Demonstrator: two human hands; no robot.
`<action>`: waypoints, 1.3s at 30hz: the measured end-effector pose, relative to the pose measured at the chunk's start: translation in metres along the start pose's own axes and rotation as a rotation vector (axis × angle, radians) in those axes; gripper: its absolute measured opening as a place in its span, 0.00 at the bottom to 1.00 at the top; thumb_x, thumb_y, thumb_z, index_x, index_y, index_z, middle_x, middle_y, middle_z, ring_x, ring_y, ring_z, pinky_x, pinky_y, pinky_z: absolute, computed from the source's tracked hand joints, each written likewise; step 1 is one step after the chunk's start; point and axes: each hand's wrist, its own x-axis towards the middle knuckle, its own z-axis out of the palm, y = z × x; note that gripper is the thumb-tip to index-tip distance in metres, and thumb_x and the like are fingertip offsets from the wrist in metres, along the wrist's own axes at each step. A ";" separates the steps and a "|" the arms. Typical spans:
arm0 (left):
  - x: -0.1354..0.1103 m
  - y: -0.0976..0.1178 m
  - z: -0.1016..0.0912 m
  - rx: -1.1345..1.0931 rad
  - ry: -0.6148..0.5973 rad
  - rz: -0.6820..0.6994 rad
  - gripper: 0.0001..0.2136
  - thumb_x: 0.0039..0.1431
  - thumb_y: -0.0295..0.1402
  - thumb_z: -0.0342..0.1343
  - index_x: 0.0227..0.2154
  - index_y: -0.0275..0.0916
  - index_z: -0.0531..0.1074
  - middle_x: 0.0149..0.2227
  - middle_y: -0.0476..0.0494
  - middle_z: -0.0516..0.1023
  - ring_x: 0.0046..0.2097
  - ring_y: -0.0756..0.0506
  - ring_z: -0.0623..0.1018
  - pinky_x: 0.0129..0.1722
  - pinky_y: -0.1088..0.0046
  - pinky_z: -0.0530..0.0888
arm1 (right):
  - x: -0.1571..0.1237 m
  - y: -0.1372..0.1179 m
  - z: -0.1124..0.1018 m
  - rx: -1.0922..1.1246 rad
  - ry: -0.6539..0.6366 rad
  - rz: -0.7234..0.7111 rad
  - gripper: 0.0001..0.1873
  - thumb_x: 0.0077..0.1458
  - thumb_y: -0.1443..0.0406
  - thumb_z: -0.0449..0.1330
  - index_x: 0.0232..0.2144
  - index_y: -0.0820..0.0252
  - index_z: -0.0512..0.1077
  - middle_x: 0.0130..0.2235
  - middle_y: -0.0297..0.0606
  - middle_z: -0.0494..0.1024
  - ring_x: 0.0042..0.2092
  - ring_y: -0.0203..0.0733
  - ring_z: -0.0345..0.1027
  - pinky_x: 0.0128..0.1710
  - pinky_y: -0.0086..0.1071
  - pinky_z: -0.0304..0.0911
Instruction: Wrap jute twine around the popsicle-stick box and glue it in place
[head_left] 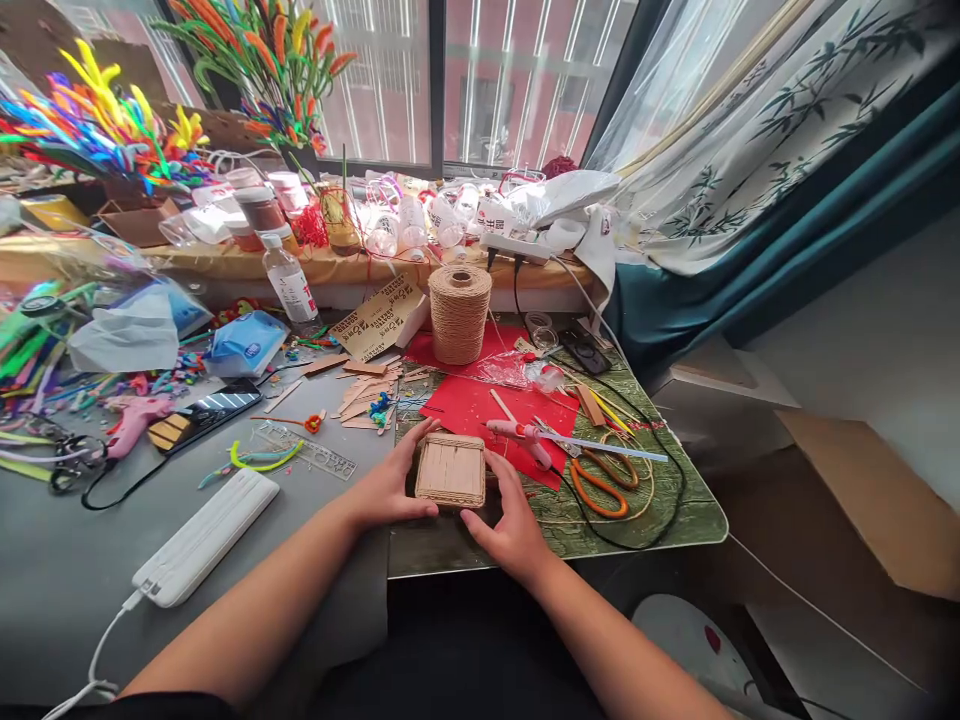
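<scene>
A small square wooden tray, made of sticks with a twine-wrapped rim, is held between both hands near the table's front edge. My left hand grips its left side, thumb along the front. On the opposite side my right hand closes on the right edge, its thumb near the front corner. Just beyond my right hand lies a pink hot glue gun with a long glue stick in its back. Orange-handled scissors rest to the right. A big spool of twine stands upright behind the tray.
Red paper lies under the glue gun. Wooden sticks are scattered left of it. A white power bank, a phone and a clear ruler sit on the left. A black cable loops near the right table edge.
</scene>
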 end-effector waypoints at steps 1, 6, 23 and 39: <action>0.001 0.002 -0.001 -0.039 0.018 0.018 0.54 0.53 0.55 0.69 0.74 0.45 0.44 0.74 0.28 0.53 0.74 0.27 0.56 0.72 0.44 0.55 | 0.001 -0.001 -0.001 0.004 0.010 -0.008 0.40 0.61 0.58 0.65 0.71 0.51 0.56 0.72 0.47 0.57 0.73 0.57 0.51 0.71 0.55 0.52; 0.016 0.016 -0.006 0.075 0.007 0.056 0.36 0.68 0.52 0.55 0.73 0.46 0.53 0.75 0.34 0.54 0.75 0.29 0.53 0.74 0.44 0.52 | 0.015 -0.009 -0.003 -0.060 0.018 -0.092 0.35 0.68 0.57 0.57 0.73 0.48 0.55 0.74 0.41 0.55 0.75 0.56 0.46 0.74 0.58 0.42; 0.008 0.002 -0.019 0.090 -0.070 -0.017 0.56 0.44 0.45 0.77 0.73 0.48 0.52 0.71 0.31 0.60 0.70 0.27 0.66 0.69 0.45 0.65 | 0.023 0.005 0.007 -0.089 -0.008 -0.011 0.40 0.66 0.51 0.58 0.74 0.50 0.51 0.75 0.44 0.52 0.75 0.60 0.45 0.74 0.59 0.42; 0.008 -0.003 -0.015 0.060 -0.071 0.045 0.47 0.46 0.40 0.76 0.68 0.49 0.58 0.71 0.31 0.61 0.72 0.29 0.62 0.70 0.44 0.63 | 0.019 0.010 0.006 -0.152 0.000 -0.056 0.56 0.52 0.48 0.73 0.74 0.50 0.52 0.73 0.49 0.54 0.73 0.63 0.48 0.73 0.58 0.48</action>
